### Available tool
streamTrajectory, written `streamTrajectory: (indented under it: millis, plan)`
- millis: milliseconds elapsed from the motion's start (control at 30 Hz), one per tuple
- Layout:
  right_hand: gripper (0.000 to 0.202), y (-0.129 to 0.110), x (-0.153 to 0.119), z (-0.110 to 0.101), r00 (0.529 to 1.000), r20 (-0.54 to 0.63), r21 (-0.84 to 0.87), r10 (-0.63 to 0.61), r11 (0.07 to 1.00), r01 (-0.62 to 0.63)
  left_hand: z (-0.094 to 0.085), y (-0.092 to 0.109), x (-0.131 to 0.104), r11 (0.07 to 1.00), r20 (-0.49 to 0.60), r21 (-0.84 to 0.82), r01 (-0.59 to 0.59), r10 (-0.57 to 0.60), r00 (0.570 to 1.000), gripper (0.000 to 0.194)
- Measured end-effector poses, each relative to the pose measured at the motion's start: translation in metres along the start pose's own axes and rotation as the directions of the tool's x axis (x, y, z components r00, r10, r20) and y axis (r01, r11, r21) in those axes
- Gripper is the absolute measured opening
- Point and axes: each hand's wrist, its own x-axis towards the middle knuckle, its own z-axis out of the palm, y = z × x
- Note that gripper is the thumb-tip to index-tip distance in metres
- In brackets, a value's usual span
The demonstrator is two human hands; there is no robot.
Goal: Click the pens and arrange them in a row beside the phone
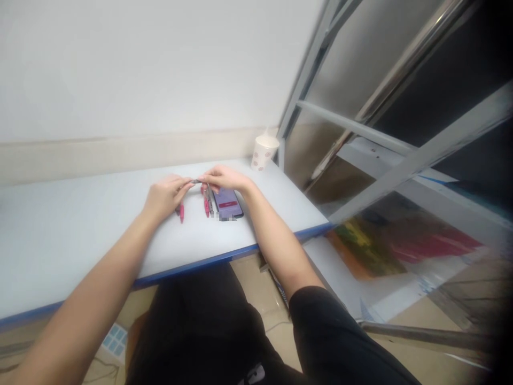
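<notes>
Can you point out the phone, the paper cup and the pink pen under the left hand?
phone [227,203], head view, middle of its lit screen.
paper cup [263,154], head view, its patterned side wall.
pink pen [181,213], head view, its lower barrel.

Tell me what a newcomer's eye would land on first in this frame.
Both hands, left hand and right hand, meet mid-table, pinching a small dark pen part between them. Pink pens and a phone with a lit screen lie beside them; a paper cup stands at the table's far right corner.

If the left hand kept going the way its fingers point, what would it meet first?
The left hand points right, toward the right hand. Both pinch a small grey piece between them, so it would meet that hand's fingertips first, before the phone.
</notes>
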Motion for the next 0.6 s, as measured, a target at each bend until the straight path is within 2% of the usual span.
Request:
streamTrajectory:
  millis: [67,100,167,200,267,333,433,600]
  plan:
    - [0.047,-0.002,-0.001,-0.001,0.997,-0.073,0.044,-0.010,0.999,0.013,0.000,0.002,0.004,0.988,-0.151,-0.117,0.102,-0.119,0.981,0.028]
    - [0.047,-0.002,-0.002,-0.003,0.995,-0.097,0.060,-0.016,0.998,0.022,0.000,0.002,0.006,0.965,-0.217,-0.211,0.154,-0.200,0.956,0.028]
    - [0.046,-0.004,-0.005,-0.005,0.997,-0.068,0.081,-0.028,0.996,0.033,0.004,0.000,0.010,0.873,-0.259,-0.434,0.224,-0.359,0.897,0.026]
    - [0.045,-0.005,-0.006,-0.005,0.999,-0.016,0.087,-0.031,0.996,0.032,0.006,0.000,0.011,0.806,-0.231,-0.540,0.242,-0.419,0.878,0.027]
    - [0.040,-0.007,-0.007,-0.005,0.998,0.060,0.101,-0.030,0.995,0.024,0.010,-0.001,0.012,0.671,-0.118,-0.689,0.272,-0.475,0.872,0.033]
    - [0.036,-0.006,-0.005,-0.003,0.999,0.020,0.143,-0.046,0.989,0.042,0.013,0.001,0.011,0.580,0.005,-0.752,0.313,-0.471,0.882,0.043]
    - [0.043,-0.004,0.001,0.006,0.991,-0.081,0.217,-0.107,0.968,0.123,0.015,0.009,0.009,0.534,0.098,-0.769,0.352,-0.445,0.890,0.051]
    - [0.035,-0.001,0.011,0.025,0.988,-0.006,0.280,-0.152,0.948,0.148,0.020,0.015,0.009,0.530,0.073,-0.774,0.347,-0.470,0.880,0.055]
